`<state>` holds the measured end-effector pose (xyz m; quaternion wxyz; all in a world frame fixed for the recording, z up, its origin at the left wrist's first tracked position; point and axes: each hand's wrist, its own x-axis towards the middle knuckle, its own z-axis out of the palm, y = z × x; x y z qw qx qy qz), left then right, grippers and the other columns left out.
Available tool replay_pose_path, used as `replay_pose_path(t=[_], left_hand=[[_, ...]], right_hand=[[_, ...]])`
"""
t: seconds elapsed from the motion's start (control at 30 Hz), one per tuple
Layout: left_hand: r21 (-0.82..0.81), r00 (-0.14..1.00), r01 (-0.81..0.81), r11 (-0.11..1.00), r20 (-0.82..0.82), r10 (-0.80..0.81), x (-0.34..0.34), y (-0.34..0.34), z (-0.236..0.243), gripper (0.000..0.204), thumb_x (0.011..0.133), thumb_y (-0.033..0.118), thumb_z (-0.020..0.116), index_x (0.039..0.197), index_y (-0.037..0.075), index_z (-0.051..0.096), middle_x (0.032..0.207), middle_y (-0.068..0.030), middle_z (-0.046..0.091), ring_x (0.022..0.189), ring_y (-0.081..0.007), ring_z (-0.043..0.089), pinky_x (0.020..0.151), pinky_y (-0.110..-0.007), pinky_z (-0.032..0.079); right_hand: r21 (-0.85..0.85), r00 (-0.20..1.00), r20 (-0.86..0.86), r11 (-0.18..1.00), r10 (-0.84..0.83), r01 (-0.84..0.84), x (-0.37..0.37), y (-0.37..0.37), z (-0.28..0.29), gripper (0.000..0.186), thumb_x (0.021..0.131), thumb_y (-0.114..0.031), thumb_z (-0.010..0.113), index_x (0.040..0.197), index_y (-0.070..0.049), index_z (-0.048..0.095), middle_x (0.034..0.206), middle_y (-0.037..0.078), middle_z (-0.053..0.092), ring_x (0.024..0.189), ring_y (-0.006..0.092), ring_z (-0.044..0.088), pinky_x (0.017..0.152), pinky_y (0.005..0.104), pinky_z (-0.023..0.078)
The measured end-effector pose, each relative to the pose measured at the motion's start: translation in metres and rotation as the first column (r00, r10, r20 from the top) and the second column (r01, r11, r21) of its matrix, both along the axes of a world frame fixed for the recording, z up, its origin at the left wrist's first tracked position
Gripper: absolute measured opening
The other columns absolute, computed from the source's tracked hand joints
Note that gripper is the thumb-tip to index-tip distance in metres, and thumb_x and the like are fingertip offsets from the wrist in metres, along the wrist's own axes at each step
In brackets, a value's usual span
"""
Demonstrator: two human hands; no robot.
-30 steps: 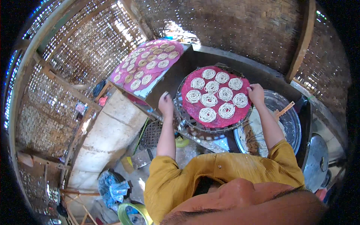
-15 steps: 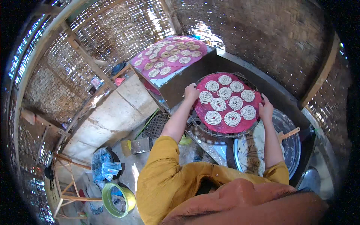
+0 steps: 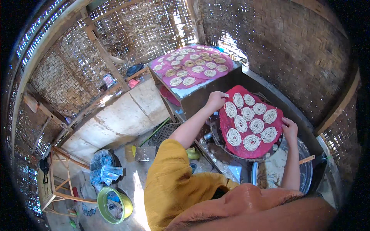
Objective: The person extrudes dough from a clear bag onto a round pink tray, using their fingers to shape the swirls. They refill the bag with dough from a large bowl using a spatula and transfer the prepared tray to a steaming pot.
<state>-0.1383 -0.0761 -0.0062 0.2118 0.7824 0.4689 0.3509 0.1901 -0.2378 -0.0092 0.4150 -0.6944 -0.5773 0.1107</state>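
Observation:
A red-pink cloth bearing several pale coiled noodle-like rounds hangs between my two hands. My left hand pinches its upper left edge, and my right hand grips the right edge. The cloth's sides are drawn inward and partly raised. Beneath it lies a round dark woven tray, mostly hidden, with only parts of its rim showing. Below my right forearm is a wide round basin with pale contents, and a wooden stick lies across its edge.
Beyond my left hand, a second pink cloth with more coiled rounds covers a raised box-like top. A green tub, a bin with blue plastic and a wooden frame stand on the floor at left. Woven walls enclose the space.
My hands have gone from the tray's sides to the edges of the pink cloth. The cloth has drawn in and partly lifted off the tray. The whole view has shifted.

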Motion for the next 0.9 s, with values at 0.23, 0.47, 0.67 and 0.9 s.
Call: replay_pose_path(t=[0.23,0.47,0.67,0.9], left_hand=[[0.141,0.986,0.165,0.976,0.008,-0.168,-0.09,0.048,0.058,0.025,0.067,0.007,0.056,0.091,0.008,0.061,0.083,-0.0126,0.06,0.074,-0.0235,0.058,0.068,-0.031,0.045],[0.052,0.986,0.089,0.995,0.133,-0.096,-0.241,0.151,0.069,0.024,0.072,0.008,0.055,0.095,0.005,0.06,0.087,-0.0074,0.061,0.078,-0.0127,0.056,0.068,-0.026,0.043],[0.179,0.993,-0.023,0.984,0.118,0.002,-0.347,0.246,0.046,0.028,0.07,0.008,0.056,0.098,0.006,0.06,0.083,-0.0069,0.061,0.075,-0.0113,0.054,0.067,-0.024,0.043],[0.047,0.924,-0.363,0.931,0.145,0.353,-0.369,0.334,0.026,0.025,0.067,0.021,0.059,0.088,0.009,0.063,0.068,-0.0127,0.059,0.062,-0.0247,0.056,0.058,-0.035,0.043]], right_hand=[[0.026,0.985,-0.173,1.0,0.001,0.004,-0.084,0.034,0.073,0.033,0.064,0.004,0.051,0.097,0.003,0.057,0.104,0.014,0.055,0.095,0.0212,0.053,0.082,0.0274,0.04],[0.075,0.984,0.006,0.981,0.179,-0.179,-0.202,0.165,0.108,0.035,0.066,0.004,0.05,0.1,0.001,0.056,0.103,0.012,0.056,0.095,0.0185,0.051,0.083,0.0263,0.039],[0.009,0.957,-0.14,0.967,0.253,-0.254,-0.279,0.322,0.083,0.034,0.064,-0.001,0.053,0.098,-0.003,0.059,0.093,0.012,0.06,0.079,0.0178,0.057,0.073,0.0252,0.044],[-0.052,0.985,-0.005,0.984,0.172,-0.172,-0.295,0.468,0.048,0.032,0.065,-0.013,0.056,0.097,-0.009,0.061,0.083,0.014,0.061,0.071,0.0205,0.06,0.071,0.03,0.045]])
